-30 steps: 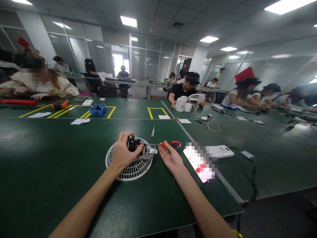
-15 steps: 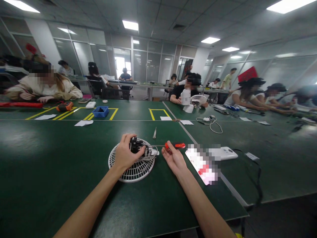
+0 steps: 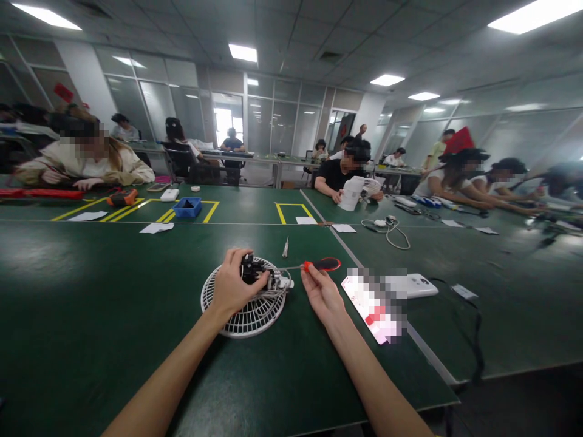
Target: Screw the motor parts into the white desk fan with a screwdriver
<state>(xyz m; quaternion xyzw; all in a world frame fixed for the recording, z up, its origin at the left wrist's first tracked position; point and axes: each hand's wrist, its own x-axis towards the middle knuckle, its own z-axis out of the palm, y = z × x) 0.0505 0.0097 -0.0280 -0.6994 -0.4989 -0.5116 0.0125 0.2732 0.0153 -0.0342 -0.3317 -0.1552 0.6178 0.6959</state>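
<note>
Screwdriver turned, green tabletop, glass partitions

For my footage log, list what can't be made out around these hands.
All in the head view:
- Screwdriver: tip too small to tell what it meets.
- Black mechanism: left part hidden by the left hand.
- White grille: partly covered by that hand and the mechanism.
- Lit phone: screen partly masked by pixelation.

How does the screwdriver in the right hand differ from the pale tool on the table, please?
The screwdriver is longer than the pale tool, its handle red and black, not whitish. The right hand holds the screwdriver; the pale tool lies on the table. Both are slender.
</note>
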